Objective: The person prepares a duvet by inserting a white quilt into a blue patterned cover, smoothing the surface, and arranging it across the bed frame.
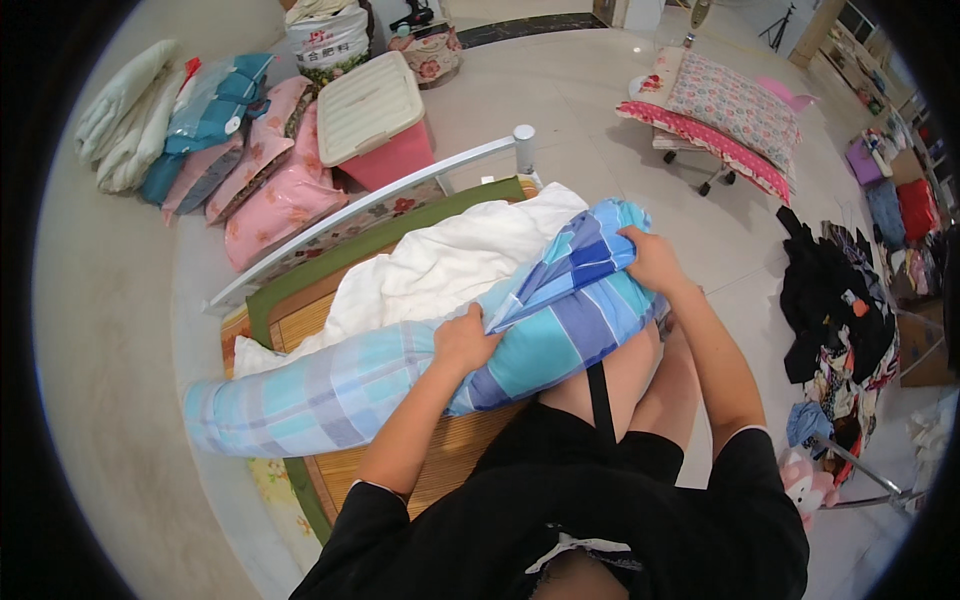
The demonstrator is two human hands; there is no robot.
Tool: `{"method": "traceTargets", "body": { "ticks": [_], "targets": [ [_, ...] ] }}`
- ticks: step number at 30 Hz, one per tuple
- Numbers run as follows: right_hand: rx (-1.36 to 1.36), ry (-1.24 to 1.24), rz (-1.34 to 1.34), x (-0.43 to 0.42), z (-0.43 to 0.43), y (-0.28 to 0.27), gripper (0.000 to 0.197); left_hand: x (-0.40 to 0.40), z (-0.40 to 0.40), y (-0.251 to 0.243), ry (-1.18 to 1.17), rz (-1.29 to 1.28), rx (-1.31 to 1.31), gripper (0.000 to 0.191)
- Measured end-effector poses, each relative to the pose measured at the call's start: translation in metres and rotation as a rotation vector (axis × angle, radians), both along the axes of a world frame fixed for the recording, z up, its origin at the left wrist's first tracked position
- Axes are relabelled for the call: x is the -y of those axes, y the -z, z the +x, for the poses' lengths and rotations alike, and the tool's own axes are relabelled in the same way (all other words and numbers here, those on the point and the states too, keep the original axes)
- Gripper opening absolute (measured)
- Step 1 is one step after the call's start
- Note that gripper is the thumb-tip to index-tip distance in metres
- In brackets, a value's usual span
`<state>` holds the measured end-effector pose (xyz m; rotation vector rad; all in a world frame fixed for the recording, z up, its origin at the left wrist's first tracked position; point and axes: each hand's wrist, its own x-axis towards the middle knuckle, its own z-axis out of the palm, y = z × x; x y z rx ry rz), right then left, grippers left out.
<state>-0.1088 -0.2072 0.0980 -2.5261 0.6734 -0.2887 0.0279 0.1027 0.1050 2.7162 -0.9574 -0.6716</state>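
A blue checked quilt cover point(525, 330) lies in a long bunched roll across the bed and over my lap. My left hand point(463, 341) grips its fabric near the middle of the roll. At the right end, my right hand point(652, 259) pinches a gathered edge of the same cover. Behind the roll a crumpled white quilt point(442, 262) spreads towards the foot of the bed, and part of it goes under or into the cover; which of the two I cannot tell. Beneath both is a bamboo mat point(442, 450) with a green border.
A white metal bed rail point(375, 199) bounds the far side. Beyond it stand a pink storage box point(386, 161) with a cream lid and several pink pillows point(285, 210). Cushions point(727, 112) rest on a wheeled chair at the back right. Clothes point(832, 300) lie heaped at the right.
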Motion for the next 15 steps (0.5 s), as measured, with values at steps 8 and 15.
{"method": "traceTargets", "body": {
  "ticks": [8, 15],
  "targets": [
    [-0.345, -0.145, 0.299, 0.066, 0.041, -0.004, 0.022, 0.03, 0.009, 0.002, 0.011, 0.078, -0.132, 0.051],
    [0.341, -0.526, 0.015, -0.167, 0.043, 0.004, 0.043, 0.001, -0.002, 0.016, -0.358, -0.148, 0.075, 0.041]
  ]
}}
